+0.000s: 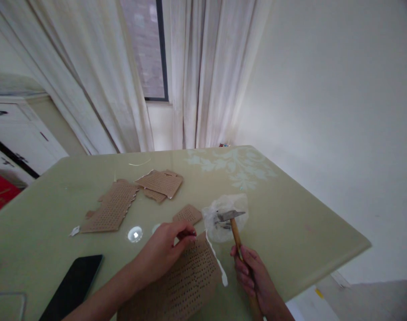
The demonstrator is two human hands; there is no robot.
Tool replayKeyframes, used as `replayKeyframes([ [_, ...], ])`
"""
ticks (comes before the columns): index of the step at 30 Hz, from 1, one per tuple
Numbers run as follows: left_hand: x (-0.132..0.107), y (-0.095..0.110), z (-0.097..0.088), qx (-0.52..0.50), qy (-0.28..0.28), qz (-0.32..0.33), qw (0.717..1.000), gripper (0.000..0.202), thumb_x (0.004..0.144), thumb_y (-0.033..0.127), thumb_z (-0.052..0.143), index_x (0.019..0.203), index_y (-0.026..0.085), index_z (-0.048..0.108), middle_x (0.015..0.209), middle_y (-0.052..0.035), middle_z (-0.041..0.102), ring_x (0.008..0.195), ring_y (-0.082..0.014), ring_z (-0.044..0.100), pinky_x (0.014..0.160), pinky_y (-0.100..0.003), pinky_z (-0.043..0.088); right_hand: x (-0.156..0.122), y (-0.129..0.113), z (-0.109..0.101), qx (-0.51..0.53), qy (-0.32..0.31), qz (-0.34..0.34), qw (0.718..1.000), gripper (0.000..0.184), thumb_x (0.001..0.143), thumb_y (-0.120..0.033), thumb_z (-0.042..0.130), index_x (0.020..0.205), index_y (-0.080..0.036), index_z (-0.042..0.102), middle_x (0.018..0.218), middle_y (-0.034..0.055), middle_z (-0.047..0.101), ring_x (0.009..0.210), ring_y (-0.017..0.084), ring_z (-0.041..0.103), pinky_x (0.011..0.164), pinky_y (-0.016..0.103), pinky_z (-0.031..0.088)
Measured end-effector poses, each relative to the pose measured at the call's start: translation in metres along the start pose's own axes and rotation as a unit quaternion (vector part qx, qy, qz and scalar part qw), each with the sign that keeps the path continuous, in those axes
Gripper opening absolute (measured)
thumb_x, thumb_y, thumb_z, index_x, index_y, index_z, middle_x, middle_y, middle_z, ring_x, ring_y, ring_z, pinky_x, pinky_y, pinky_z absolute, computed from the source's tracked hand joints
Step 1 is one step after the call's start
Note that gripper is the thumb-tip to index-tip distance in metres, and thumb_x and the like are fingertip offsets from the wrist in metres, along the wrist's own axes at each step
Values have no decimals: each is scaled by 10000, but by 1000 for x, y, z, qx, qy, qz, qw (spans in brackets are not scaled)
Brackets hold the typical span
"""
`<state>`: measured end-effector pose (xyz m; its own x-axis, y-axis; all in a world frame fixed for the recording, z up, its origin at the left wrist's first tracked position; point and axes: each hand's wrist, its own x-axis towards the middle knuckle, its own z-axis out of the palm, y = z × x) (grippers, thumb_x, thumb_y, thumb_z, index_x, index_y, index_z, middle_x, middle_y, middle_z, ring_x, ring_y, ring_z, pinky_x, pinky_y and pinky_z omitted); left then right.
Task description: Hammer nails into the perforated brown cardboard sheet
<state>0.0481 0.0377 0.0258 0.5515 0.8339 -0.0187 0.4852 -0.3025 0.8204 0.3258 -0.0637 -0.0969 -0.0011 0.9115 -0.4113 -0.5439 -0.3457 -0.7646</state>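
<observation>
My right hand [253, 276] is wrapped round the wooden handle of a hammer [236, 229], its metal head raised at the far end. Over the top edge of a brown cardboard sheet [190, 281] full of small holes, my left hand [166, 249] has thumb and fingers pinched together. Whatever sits between those fingertips is too small to make out. A ragged white strip [217, 257] runs along the sheet's right edge. Behind the hammer head lies a clear plastic bag [225, 205] with dark, thin metal pieces inside, perhaps nails.
More perforated cardboard lies farther back: a large piece [114, 207], a small stack [161, 183] and a little piece [187, 214]. At the left are a black phone [74, 283] and a round shiny disc [135, 234]. The pale green table [307, 232] meets a white wall on the right.
</observation>
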Motion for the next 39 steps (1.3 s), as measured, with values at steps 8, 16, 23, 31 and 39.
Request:
replayKeyframes([
  [8, 0, -7, 7, -4, -22, -16, 1000, 157, 992, 340, 651, 990, 239, 771, 927, 8, 845, 889, -204, 779, 807, -275, 529, -2, -1, 2, -7, 3, 0, 1000, 570, 755, -712, 894, 910, -191, 722, 519, -142, 391, 358, 12, 164, 260, 113, 233],
  [16, -1, -9, 10, 8, -28, 4, 1000, 173, 1013, 344, 636, 963, 250, 773, 929, 17, 843, 889, -197, 778, 807, -257, 519, -3, -3, 3, -27, 12, -1, 1000, 586, 761, -743, 866, 916, -201, 706, 531, -140, 381, 365, 17, 168, 270, 113, 230],
  [23, 0, -18, 18, 67, -6, 35, 997, 150, 1023, 286, 655, 974, 259, 795, 933, 29, 835, 878, -186, 763, 802, -249, 498, -5, -5, 8, -86, 9, -12, 996, 629, 765, -810, 808, 919, -211, 690, 530, -140, 379, 361, 27, 174, 280, 137, 204],
  [31, -4, -23, 22, 81, 9, 90, 993, 197, 1039, 198, 634, 1034, 272, 817, 1004, 12, 846, 940, -190, 765, 868, -261, 510, -49, -98, 42, -551, -61, -165, 815, 496, 1067, -621, 554, 899, -194, 743, 672, -24, 565, 617, 138, 536, 564, 244, 386],
  [39, -7, -18, 21, 110, 2, 106, 988, 230, 1014, 153, 621, 887, 228, 797, 888, -21, 777, 865, -196, 708, 792, -267, 493, -69, -135, 82, -711, -91, -225, 660, 358, 1124, -440, 493, 983, -255, 764, 831, 45, 786, 754, 229, 729, 723, 306, 498],
])
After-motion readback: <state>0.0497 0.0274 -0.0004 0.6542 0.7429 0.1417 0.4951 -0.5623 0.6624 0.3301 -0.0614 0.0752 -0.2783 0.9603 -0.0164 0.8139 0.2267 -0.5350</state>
